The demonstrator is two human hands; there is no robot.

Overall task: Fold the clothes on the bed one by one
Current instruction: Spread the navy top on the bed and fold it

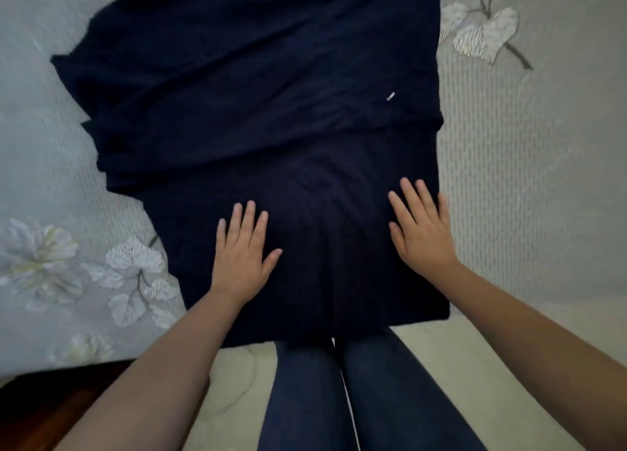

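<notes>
A dark navy garment (258, 118) lies spread lengthwise on the bed, reaching from the near edge to the top of the view. Its left side bunches out in folds, and a small white tag (391, 96) shows on the right. My left hand (242, 253) lies flat on the near part of the cloth, fingers straight. My right hand (422, 225) lies flat near the garment's right edge, fingers straight and spread. Neither hand grips the fabric.
The bedspread (529, 179) is pale grey-green with white flower patterns (134, 281). The bed's near edge runs just below the garment's hem. My legs in dark blue trousers (339, 393) stand against it on a light floor. Dark wood (40, 410) shows at bottom left.
</notes>
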